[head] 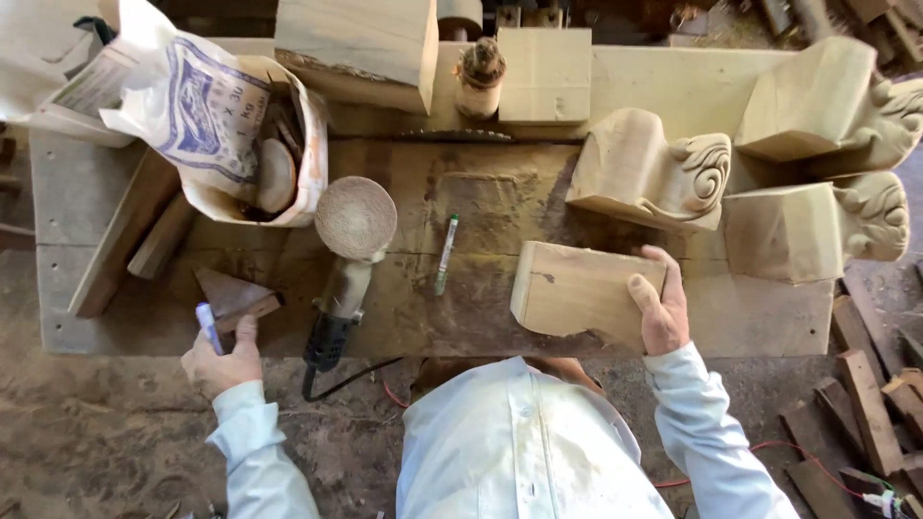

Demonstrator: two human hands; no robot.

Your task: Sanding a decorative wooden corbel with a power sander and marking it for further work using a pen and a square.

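Right hand grips the near right corner of a plain wood block, fingers wrapped over the top face, thumb on the side; block lies flat on the workbench at its front edge. Left hand is closed around a blue-and-white marker, held upright, thumb touching a small triangular wood offcut at the bench's near left.

Between the hands: an angle grinder with a round sanding disc facing up, cord trailing off the front edge. Just right of it a green-tipped pen lies loose on the bench.

Behind the block, a carved scroll bracket; two more carved pieces at far right. Big raw block at back centre.

Back left: a white sack with blue print, slumped open, discs inside, probably sanding pads, view too dim to be sure. Wood scraps on the floor at right.
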